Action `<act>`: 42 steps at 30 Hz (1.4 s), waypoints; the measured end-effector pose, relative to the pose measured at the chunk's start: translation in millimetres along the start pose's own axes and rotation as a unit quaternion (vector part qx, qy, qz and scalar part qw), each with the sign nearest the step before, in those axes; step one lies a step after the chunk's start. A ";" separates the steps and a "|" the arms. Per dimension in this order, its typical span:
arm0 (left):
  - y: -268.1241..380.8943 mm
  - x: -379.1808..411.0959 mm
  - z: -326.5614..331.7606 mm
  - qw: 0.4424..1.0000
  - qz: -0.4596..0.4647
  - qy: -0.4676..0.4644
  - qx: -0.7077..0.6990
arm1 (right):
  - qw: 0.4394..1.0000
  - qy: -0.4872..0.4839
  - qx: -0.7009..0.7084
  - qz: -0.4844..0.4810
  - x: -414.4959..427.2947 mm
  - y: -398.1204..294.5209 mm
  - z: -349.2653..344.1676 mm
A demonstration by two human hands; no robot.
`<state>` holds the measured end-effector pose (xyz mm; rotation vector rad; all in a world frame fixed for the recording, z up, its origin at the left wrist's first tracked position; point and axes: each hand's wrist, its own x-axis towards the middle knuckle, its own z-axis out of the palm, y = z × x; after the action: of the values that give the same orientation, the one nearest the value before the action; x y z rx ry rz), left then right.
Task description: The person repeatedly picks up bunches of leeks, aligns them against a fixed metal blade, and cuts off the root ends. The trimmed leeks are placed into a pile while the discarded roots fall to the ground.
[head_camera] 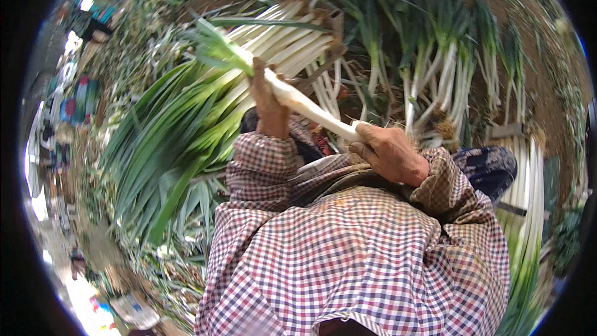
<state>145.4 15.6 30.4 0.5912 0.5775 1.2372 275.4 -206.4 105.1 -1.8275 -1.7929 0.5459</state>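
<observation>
A single large green onion [312, 106] lies slantwise across both my hands in front of my chest. My left hand [268, 102] is wrapped around its upper shank, just below the green leaves. At the white lower end, my right hand [392, 153] pinches the stalk between thumb and fingers. Behind and beside my left hand spreads a thick pile of green onions [186, 102], white shanks towards the upper right and leaves fanning to the lower left. Part of that pile is hidden by my left hand and forearm.
Untrimmed green onions with roots [440, 79] lie ahead to the right. A bundle of white-shanked onions [522, 186], crossed by a dark band [510, 208], rests beyond my right knee [487, 168]. Leaf waste [135, 23] covers the ground on the left.
</observation>
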 end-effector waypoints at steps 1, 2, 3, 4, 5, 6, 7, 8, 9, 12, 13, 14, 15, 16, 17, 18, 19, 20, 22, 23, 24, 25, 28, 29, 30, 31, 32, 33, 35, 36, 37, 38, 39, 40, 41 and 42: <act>-0.3 -4.1 1.8 1.000 0.001 -0.010 -0.008 | 0.999 0.034 0.006 -0.020 2.8 0.7 8.7; -0.6 -7.5 2.3 1.000 0.005 -0.010 -0.011 | 0.998 0.047 -0.031 -0.024 6.7 2.3 16.5; -0.4 -11.7 3.9 1.000 0.018 -0.003 0.008 | 0.996 0.062 -0.067 -0.015 10.1 3.6 22.1; 0.4 -13.7 4.6 1.000 0.005 -0.009 -0.015 | 0.995 0.047 -0.091 -0.011 12.9 5.3 25.2; 1.3 -16.0 5.6 0.999 -0.008 -0.022 -0.041 | 0.992 0.060 -0.109 -0.021 14.8 6.6 26.7; 2.8 -17.5 5.4 0.998 -0.025 -0.024 -0.062 | 0.995 0.055 -0.081 -0.017 17.6 9.3 25.3; 4.2 -18.6 4.7 0.996 -0.048 -0.005 -0.074 | 0.997 0.055 -0.046 -0.020 18.1 11.6 23.1; 6.2 -19.3 3.9 0.995 -0.055 -0.006 -0.086 | 0.998 0.054 -0.011 -0.041 21.3 14.5 20.6; 7.0 -20.1 2.5 0.993 -0.065 -0.018 -0.100 | 0.997 0.020 -0.030 -0.063 22.3 17.9 17.3; 11.5 -23.3 -2.4 0.986 -0.101 -0.037 -0.126 | 0.929 -0.181 0.275 0.167 26.3 25.3 15.0; 12.4 -24.8 -3.8 0.981 -0.117 -0.043 -0.147 | 0.913 -0.204 0.313 0.163 27.1 27.4 16.2; 12.7 -25.8 -4.7 0.982 -0.110 -0.049 -0.147 | 0.895 -0.226 0.350 0.157 28.3 28.6 19.4; 12.9 -27.2 -4.8 0.982 -0.102 -0.056 -0.147 | 0.876 -0.247 0.385 0.150 28.8 29.9 21.0; 13.8 -28.4 -5.8 0.982 -0.088 -0.078 -0.149 | 0.859 -0.274 0.404 0.154 29.4 29.8 25.5; 15.0 -29.3 -5.3 0.982 -0.095 -0.069 -0.148 | 0.863 -0.289 0.384 0.157 29.6 29.8 26.7; 15.9 -30.7 -5.9 0.981 -0.098 -0.075 -0.151 | 0.865 -0.313 0.357 0.162 28.9 29.9 28.9; 17.8 -31.1 -5.5 0.980 -0.100 -0.081 -0.153 | 0.867 -0.336 0.329 0.166 28.7 29.8 28.9; 20.3 -31.2 -6.1 0.980 -0.107 -0.089 -0.144 | 0.900 -0.293 0.297 0.127 25.9 30.1 28.3; 26.8 -28.9 -7.3 0.977 -0.120 -0.102 -0.147 | 0.945 -0.215 0.223 0.109 19.7 31.3 24.7; 30.0 -25.6 -7.7 0.975 -0.134 -0.103 -0.145 | 0.963 -0.175 0.177 0.103 15.9 32.1 24.6; 37.1 -23.4 -9.9 0.978 -0.116 -0.119 -0.126 | 0.985 -0.150 0.059 0.063 11.9 33.8 21.0; 44.4 -19.7 -12.2 0.978 -0.124 -0.105 -0.133 | 0.991 -0.111 -0.051 0.045 8.5 35.1 22.2; 68.2 -7.4 -13.7 0.981 -0.077 -0.073 -0.164 | 0.979 -0.018 -0.197 -0.055 5.6 38.2 22.6; 78.9 -10.4 -13.5 0.981 -0.074 -0.066 -0.165 | 0.975 0.007 -0.209 -0.076 8.7 38.7 22.5; 90.8 -9.0 -14.4 0.979 -0.056 -0.095 -0.174 | 0.971 0.029 -0.218 -0.094 17.4 39.2 24.1; 104.3 -10.3 -14.0 0.978 -0.041 -0.102 -0.179 | 0.967 0.048 -0.223 -0.113 26.9 37.7 23.7; 119.1 -12.5 -11.7 0.973 -0.028 -0.136 -0.187 | 0.960 0.075 -0.232 -0.136 41.7 38.2 22.9; 136.5 -14.7 -11.0 0.974 -0.013 -0.132 -0.184 | 0.943 0.129 -0.243 -0.187 61.7 37.5 20.3; 174.5 -23.5 -10.8 0.982 0.113 -0.147 -0.038 | 0.936 0.129 -0.258 -0.202 105.1 33.8 14.8; 189.9 -26.9 -12.3 0.975 0.131 -0.171 -0.053 | 0.910 0.169 -0.281 -0.252 129.8 33.4 10.9; 203.8 -29.1 -15.1 0.969 0.150 -0.180 -0.082 | 0.917 0.160 -0.272 -0.242 153.2 30.7 11.6; 214.7 -30.6 -18.8 0.966 0.166 -0.189 -0.061 | 0.907 0.183 -0.270 -0.265 177.0 28.1 13.6; 217.8 -31.6 -24.0 0.973 0.164 -0.156 -0.040 | 0.891 0.207 -0.274 -0.297 197.9 26.7 15.1; 219.4 -31.7 -30.4 0.980 0.168 -0.107 -0.021 | 0.876 0.219 -0.293 -0.313 217.2 26.4 14.6; 218.4 -33.3 -37.1 0.982 0.175 -0.076 -0.003 | 0.855 0.233 -0.316 -0.337 233.7 24.7 14.9; 213.7 -28.6 -45.3 0.988 0.110 -0.050 -0.091 | 0.871 0.195 -0.360 -0.273 247.3 23.1 19.2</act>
<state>-39.2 39.6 148.2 0.5693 0.3156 1.4425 292.5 41.9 93.4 -1.5347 -2.2250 -0.7530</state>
